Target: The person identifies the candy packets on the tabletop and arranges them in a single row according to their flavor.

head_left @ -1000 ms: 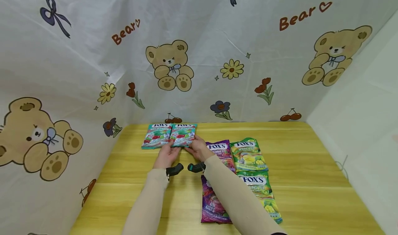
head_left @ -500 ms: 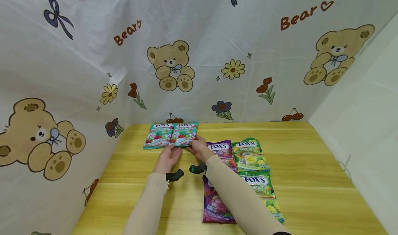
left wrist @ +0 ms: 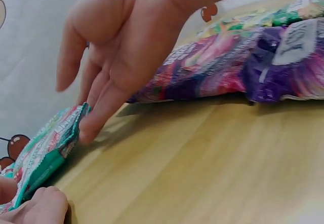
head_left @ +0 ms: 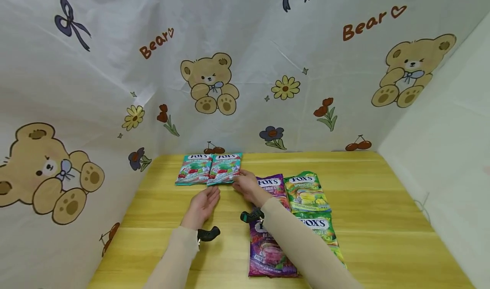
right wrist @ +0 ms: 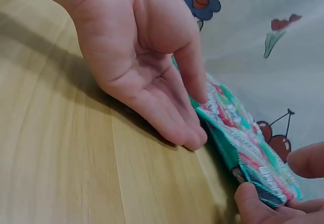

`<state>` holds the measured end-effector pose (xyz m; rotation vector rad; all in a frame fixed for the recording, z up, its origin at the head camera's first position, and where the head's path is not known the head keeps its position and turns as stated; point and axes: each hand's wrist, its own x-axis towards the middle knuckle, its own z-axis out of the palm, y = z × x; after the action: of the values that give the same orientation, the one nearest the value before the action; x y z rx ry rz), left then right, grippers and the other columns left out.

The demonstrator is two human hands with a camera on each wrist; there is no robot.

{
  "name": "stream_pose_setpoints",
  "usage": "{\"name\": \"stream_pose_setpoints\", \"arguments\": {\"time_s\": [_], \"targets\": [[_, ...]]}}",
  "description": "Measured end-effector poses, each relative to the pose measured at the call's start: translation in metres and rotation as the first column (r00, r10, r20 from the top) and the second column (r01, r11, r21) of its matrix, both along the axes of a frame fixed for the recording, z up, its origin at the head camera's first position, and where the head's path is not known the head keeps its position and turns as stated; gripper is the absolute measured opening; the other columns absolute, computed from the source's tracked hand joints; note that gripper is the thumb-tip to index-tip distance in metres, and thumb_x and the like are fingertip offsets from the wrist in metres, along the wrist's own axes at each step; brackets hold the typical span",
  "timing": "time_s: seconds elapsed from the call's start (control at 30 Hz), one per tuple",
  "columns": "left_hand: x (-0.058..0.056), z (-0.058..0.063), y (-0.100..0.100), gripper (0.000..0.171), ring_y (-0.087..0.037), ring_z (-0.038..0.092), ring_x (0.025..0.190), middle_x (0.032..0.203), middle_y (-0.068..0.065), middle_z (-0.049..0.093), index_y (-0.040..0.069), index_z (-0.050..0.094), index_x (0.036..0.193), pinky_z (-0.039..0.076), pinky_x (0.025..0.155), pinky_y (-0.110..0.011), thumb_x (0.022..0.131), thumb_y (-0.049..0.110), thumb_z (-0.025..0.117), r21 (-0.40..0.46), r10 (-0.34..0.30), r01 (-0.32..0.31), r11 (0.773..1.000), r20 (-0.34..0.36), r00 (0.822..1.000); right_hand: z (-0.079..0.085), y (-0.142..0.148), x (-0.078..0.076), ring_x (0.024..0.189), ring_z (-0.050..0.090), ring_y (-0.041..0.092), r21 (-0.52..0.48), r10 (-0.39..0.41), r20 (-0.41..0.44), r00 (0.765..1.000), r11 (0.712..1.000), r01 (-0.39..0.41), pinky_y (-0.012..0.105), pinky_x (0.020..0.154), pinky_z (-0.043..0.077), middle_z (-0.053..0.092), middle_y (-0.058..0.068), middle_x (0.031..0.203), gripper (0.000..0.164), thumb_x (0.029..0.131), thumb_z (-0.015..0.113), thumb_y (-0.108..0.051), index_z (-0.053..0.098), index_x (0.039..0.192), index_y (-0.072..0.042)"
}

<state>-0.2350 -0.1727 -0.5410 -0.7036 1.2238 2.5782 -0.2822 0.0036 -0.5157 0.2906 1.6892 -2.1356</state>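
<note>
In head view, R sleeve (head_left: 306, 246) hides bits of lower purple Fox's berries bag (head_left: 268, 255), lower green Fox's spring tea bag (head_left: 323, 223) & upper purple Fox's berries bag (head_left: 277, 189); it & L sleeve (head_left: 172, 255) get cut off at the bottom. R hand (head_left: 249, 186) hides a corner of the right-side Fox's mint blossom bag (head_left: 225, 169), w/ some words too tiny to read. L wrist cam: L hand (left wrist: 43, 208) is mostly cut off, & purple bag words are blurry.

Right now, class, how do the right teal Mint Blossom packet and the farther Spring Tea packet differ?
The Mint Blossom packet is teal with red; the Spring Tea packet is green and yellow. The right hand touches the Mint Blossom packet's corner; no hand touches the Spring Tea packet. Both carry the FOX'S name.
</note>
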Motion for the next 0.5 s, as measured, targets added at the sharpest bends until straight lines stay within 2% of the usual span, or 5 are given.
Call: {"name": "stream_pose_setpoints", "arguments": {"time_s": [0.13, 0.2, 0.27, 0.37, 0.5], "targets": [[0.007, -0.002, 0.003, 0.057, -0.033, 0.03, 0.155, 0.166, -0.025, 0.028, -0.004, 0.017, 0.162, 0.029, 0.127, -0.04, 0.112, 0.013, 0.039, -0.033, -0.019, 0.018, 0.999, -0.029, 0.999, 0.005, 0.017, 0.01, 0.121, 0.059, 0.032, 0.024, 0.04, -0.062, 0.997, 0.999, -0.038, 0.033, 0.101, 0.055, 0.039, 0.028, 0.16, 0.064, 0.104, 0.05, -0.001, 0.023, 0.162, 0.003], [0.011, -0.003, 0.004, 0.058, -0.035, 0.03, 0.155, 0.166, -0.026, 0.028, -0.005, 0.016, 0.162, 0.029, 0.128, -0.041, 0.112, 0.013, 0.039, -0.049, -0.033, 0.031, 0.998, -0.042, 0.999, 0.005, 0.026, 0.016, 0.133, 0.055, 0.036, 0.034, 0.072, -0.089, 0.993, 0.997, -0.07, 0.035, 0.105, 0.055, 0.032, 0.028, 0.163, 0.064, 0.104, 0.05, -0.001, 0.023, 0.161, 0.004], [0.014, -0.004, 0.004, 0.057, -0.036, 0.03, 0.155, 0.165, -0.026, 0.029, -0.005, 0.016, 0.162, 0.029, 0.128, -0.041, 0.112, 0.011, 0.039, -0.057, -0.056, 0.053, 0.997, -0.049, 0.997, 0.004, 0.034, 0.023, 0.137, 0.052, 0.041, 0.032, 0.1, -0.111, 0.989, 0.995, -0.097, 0.038, 0.109, 0.053, 0.028, 0.029, 0.165, 0.063, 0.104, 0.049, 0.001, 0.022, 0.161, 0.006], [0.02, -0.007, 0.004, 0.056, -0.037, 0.032, 0.154, 0.165, -0.028, 0.03, -0.007, 0.019, 0.161, 0.03, 0.127, -0.042, 0.112, 0.011, 0.04, -0.073, -0.093, 0.089, 0.993, -0.055, 0.994, -0.001, 0.047, 0.034, 0.143, 0.046, 0.044, 0.034, 0.147, -0.13, 0.98, 0.989, -0.144, 0.046, 0.115, 0.048, 0.03, 0.032, 0.163, 0.061, 0.105, 0.049, 0.0, 0.024, 0.16, 0.007], [0.03, -0.011, 0.005, 0.055, -0.037, 0.034, 0.153, 0.163, -0.029, 0.032, -0.007, 0.022, 0.16, 0.033, 0.125, -0.043, 0.112, 0.011, 0.04, -0.084, -0.123, 0.118, 0.989, -0.051, 0.991, -0.005, 0.064, 0.051, 0.143, 0.044, 0.047, 0.024, 0.213, -0.141, 0.967, 0.977, -0.212, 0.048, 0.118, 0.044, 0.033, 0.034, 0.16, 0.059, 0.106, 0.049, -0.003, 0.025, 0.159, 0.009]]}}
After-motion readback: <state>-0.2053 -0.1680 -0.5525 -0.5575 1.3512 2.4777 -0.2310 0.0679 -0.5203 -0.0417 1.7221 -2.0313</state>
